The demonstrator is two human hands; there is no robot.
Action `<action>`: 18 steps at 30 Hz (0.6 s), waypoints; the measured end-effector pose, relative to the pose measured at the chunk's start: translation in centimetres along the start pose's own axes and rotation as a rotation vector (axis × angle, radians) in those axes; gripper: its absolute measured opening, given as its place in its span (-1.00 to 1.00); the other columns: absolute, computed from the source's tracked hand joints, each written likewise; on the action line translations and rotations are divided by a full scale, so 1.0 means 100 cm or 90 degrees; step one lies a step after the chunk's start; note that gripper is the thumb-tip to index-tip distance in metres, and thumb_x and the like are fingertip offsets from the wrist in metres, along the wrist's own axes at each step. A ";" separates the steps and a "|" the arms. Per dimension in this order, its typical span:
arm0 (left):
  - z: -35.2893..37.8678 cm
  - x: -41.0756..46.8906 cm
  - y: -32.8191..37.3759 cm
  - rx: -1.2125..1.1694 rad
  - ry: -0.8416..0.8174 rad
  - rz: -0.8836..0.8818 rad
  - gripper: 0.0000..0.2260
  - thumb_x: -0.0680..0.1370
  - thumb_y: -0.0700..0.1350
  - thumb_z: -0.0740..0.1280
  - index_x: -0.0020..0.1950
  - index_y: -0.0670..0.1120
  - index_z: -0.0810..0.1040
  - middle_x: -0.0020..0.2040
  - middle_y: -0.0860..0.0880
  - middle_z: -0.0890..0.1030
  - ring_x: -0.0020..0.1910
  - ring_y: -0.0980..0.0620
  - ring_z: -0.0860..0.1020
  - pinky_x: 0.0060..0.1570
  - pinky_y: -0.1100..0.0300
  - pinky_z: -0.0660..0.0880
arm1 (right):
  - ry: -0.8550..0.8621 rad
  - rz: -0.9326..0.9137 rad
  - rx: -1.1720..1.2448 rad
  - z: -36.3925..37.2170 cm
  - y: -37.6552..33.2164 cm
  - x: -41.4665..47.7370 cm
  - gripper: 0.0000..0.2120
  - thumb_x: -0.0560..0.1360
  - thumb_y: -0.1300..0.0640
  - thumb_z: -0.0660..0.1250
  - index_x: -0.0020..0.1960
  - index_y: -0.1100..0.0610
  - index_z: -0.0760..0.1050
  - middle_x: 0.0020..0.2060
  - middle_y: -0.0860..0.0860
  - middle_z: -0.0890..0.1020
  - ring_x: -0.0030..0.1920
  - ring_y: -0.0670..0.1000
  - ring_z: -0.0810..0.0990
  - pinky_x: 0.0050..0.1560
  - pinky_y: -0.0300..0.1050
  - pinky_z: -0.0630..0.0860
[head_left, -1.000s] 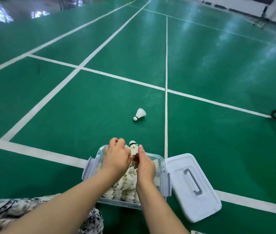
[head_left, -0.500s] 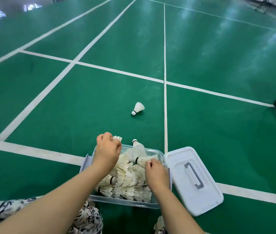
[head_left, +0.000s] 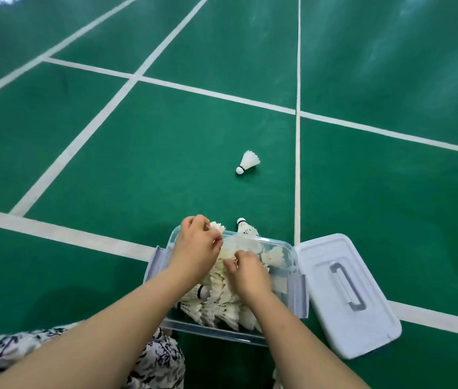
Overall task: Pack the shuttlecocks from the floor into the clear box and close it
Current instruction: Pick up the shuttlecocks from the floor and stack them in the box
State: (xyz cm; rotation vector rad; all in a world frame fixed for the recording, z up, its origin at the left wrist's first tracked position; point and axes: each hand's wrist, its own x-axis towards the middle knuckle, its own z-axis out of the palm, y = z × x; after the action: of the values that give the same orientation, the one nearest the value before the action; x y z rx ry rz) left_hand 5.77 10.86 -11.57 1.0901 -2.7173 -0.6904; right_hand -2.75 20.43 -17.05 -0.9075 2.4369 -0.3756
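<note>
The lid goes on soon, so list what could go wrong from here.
1. The protruding shuttlecock sticks up past the far rim of the clear box; the lid could crush it or fail to seat.
2. The heap looks piled high; forcing in the held shuttlecock in the left hand may bend feathers.
3. The loose shuttlecock on the floor could be forgotten.

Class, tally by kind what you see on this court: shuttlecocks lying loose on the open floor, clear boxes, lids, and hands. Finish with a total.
Loose shuttlecock on open floor: 1
Clear box: 1
Lid: 1
Hands: 2, left hand and right hand
Total: 5
Not tallied: shuttlecocks in the box, too heaped to count.
</note>
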 end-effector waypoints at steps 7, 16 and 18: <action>-0.001 -0.008 0.015 0.001 -0.004 0.071 -0.84 0.44 -0.14 0.32 -0.26 -0.18 0.64 -0.14 -0.17 0.53 -0.03 -0.24 0.46 -0.06 -0.05 0.49 | 0.138 -0.076 0.095 -0.024 0.004 -0.026 -0.47 0.50 0.01 0.29 0.42 -0.10 0.20 0.37 -0.03 0.26 0.34 0.01 0.32 0.24 -0.07 0.42; -0.016 -0.024 0.045 -0.029 -0.141 0.178 -0.61 0.43 -0.01 0.07 -0.08 -0.18 0.62 0.13 -0.13 0.46 0.20 -0.09 0.35 0.26 0.14 0.26 | 0.130 -0.110 0.100 -0.051 0.011 -0.052 -0.80 0.53 0.06 0.24 0.08 0.11 0.54 0.15 -0.03 0.48 0.22 0.02 0.32 0.19 -0.15 0.29; -0.015 -0.028 0.043 -0.051 -0.110 0.197 -0.59 0.43 0.00 0.06 -0.03 -0.16 0.63 0.30 -0.17 0.41 0.35 -0.14 0.30 0.38 0.08 0.20 | 0.139 -0.085 0.132 -0.054 0.015 -0.057 -0.82 0.52 0.03 0.26 -0.05 0.12 0.55 -0.03 -0.03 0.54 0.12 0.03 0.39 0.10 -0.11 0.34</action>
State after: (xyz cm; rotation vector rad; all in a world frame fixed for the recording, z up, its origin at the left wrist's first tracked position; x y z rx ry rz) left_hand 5.57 14.91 -8.13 0.5970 -2.8799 -0.8661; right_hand -2.82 25.77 -11.11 -0.9840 2.4776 -0.7983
